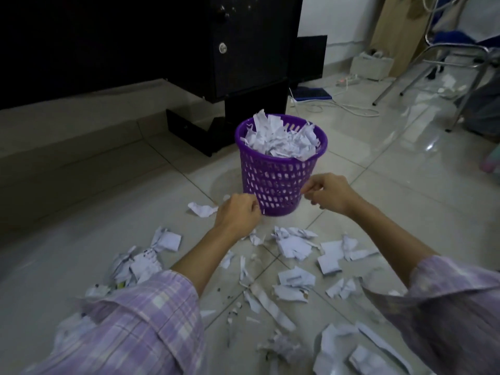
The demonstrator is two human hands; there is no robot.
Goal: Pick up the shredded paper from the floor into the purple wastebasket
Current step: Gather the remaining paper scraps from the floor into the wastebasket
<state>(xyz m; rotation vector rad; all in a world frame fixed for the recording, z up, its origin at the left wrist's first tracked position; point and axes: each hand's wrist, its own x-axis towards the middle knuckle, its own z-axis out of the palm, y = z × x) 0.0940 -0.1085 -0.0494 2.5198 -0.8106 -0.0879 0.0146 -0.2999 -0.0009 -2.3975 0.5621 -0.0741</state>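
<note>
The purple wastebasket (pixel 278 185) stands upright on the floor tiles, heaped to the rim with torn white paper (pixel 281 139). Many shredded paper pieces (pixel 293 244) lie scattered on the floor in front of it, towards me. My left hand (pixel 238 216) hovers at the basket's lower left with its fingers curled into a fist. The back of the hand faces me, and I see no paper in it. My right hand (pixel 328 194) hovers at the basket's right side, fingers curled and thumb against the index finger, with nothing visible in it.
A black cabinet (pixel 243 50) with a low black base stands behind the basket. A chair with metal legs (pixel 438 69), a power strip (pixel 349 81) and white cables lie at the back right. More paper scraps (pixel 135 263) lie by my left sleeve.
</note>
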